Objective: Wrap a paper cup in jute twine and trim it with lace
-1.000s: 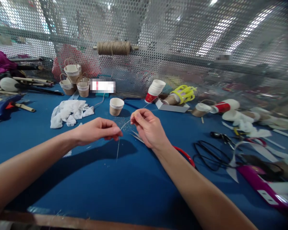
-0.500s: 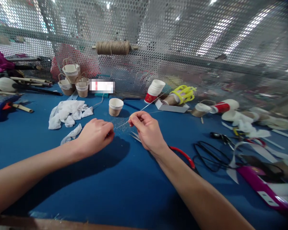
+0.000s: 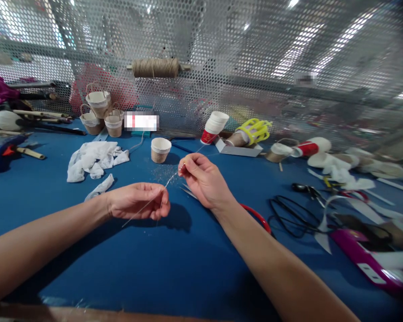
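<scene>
My left hand [image 3: 139,201] and my right hand [image 3: 203,179] hover low over the blue table [image 3: 161,264], both pinched on one thin pale strand of twine [image 3: 169,180] stretched between them. The strand's loose end sticks out down-left past my left fingers. From my right fingers it runs up and back toward the paper cups. A twine spool [image 3: 155,67] hangs on the mesh wall behind. Just under my right hand lie red-handled scissors [image 3: 255,213], blades pointing left.
A twine-wrapped cup [image 3: 160,150] stands just beyond my hands, white gauze [image 3: 93,158] to its left. Small cup baskets [image 3: 100,114] and a glue gun [image 3: 2,150] sit far left. Stacked paper cups [image 3: 214,127], black scissors [image 3: 293,214] and a magenta tool [image 3: 366,259] crowd the right.
My left hand dropped toward the table, then turned palm-up and took the strand near its loose end. My right hand stayed almost in place, pinching the strand.
</scene>
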### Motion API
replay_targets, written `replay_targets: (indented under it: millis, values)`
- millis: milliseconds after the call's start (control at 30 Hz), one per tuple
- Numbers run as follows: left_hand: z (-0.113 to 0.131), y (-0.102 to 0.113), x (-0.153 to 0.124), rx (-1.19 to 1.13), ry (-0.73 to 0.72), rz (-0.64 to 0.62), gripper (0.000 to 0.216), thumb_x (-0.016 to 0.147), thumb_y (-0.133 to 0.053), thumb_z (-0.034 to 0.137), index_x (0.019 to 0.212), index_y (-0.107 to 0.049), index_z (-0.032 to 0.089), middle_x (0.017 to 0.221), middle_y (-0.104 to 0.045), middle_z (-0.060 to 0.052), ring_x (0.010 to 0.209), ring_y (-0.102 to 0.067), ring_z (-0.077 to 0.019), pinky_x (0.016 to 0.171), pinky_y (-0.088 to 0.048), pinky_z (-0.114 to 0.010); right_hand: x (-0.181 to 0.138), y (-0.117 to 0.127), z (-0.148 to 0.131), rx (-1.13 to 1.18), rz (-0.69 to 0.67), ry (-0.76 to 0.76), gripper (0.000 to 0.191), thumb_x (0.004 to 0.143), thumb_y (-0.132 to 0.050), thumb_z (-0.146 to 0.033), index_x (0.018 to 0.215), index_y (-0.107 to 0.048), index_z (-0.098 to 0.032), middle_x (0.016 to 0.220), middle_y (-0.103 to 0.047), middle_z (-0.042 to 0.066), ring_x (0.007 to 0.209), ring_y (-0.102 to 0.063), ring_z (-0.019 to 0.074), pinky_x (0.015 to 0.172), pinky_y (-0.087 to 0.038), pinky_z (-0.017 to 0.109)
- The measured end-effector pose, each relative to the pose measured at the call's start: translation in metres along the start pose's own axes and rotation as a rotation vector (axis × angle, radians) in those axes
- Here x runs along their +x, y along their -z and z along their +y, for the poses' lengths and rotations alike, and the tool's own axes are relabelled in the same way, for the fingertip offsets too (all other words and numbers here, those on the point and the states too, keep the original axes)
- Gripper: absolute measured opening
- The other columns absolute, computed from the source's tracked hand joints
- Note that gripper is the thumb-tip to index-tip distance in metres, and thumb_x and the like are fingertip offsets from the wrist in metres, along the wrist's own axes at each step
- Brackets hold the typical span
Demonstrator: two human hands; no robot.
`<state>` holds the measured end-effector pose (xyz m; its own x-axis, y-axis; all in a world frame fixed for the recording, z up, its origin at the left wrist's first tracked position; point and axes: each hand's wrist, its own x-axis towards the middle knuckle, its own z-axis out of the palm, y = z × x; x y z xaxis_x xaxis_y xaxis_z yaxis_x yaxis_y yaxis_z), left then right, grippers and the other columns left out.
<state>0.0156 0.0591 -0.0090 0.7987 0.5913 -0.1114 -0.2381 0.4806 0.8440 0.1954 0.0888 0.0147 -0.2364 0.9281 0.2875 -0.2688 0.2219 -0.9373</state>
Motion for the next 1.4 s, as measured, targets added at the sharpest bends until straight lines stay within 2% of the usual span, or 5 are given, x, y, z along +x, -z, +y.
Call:
replay_targets:
  millis: [300,633,800,1067,1400]
  values:
    - [0.02,-0.018,-0.005,1.679,-0.242,0.718,0.017,0.077,-0.05,0.018,0.062,-0.054,0.014,0.057,-0.052,-0.002,0.059,-0.045,-0.0141,0.061,-0.033,-0.029,0.0,0.003,0.011,-0.159,0.115,0.074,0.006,0.073,-0.065,-0.022,0.07,-0.061,-0.019,0.064,-0.058,-0.002,0.06,-0.049,0.0101,0.063,-0.039,0.028]
    - [0.017,0.006,-0.008,0.116,0.078,0.079,0.03,0.069,-0.068,0.041,0.076,-0.058,0.014,0.069,-0.065,-0.002,0.057,-0.052,-0.0076,0.056,-0.037,-0.02,0.003,0.003,0.004,-0.01,0.008,0.033,0.014,0.071,-0.065,-0.028,0.066,-0.054,-0.021,0.064,-0.052,-0.004,0.06,-0.048,0.0093,0.062,-0.041,0.027]
    - [0.01,-0.002,-0.004,0.162,-0.006,0.057,0.031,0.073,-0.062,0.044,0.069,-0.052,0.015,0.049,-0.051,0.004,0.051,-0.046,-0.0085,0.054,-0.034,-0.021,0.002,0.003,0.003,0.0,0.003,0.03,0.015,0.071,-0.066,-0.029,0.066,-0.055,-0.021,0.064,-0.053,-0.004,0.06,-0.048,0.0094,0.063,-0.04,0.028]
    - [0.016,-0.017,-0.004,1.515,-0.23,0.642,0.016,0.074,-0.051,0.018,0.059,-0.049,0.016,0.052,-0.044,0.003,0.051,-0.036,-0.0104,0.057,-0.029,-0.026,0.002,0.005,0.01,-0.042,0.078,0.013,0.012,0.071,-0.067,-0.024,0.067,-0.057,-0.019,0.064,-0.055,-0.003,0.061,-0.048,0.0097,0.064,-0.039,0.028]
    - [0.007,0.008,-0.004,0.004,-0.006,0.006,0.027,0.072,-0.068,0.035,0.084,-0.062,0.013,0.079,-0.065,-0.005,0.06,-0.051,-0.0069,0.057,-0.035,-0.019,0.005,0.006,0.002,0.058,0.005,0.0,0.019,0.068,-0.07,-0.031,0.063,-0.054,-0.021,0.064,-0.052,-0.004,0.06,-0.047,0.009,0.062,-0.04,0.026]
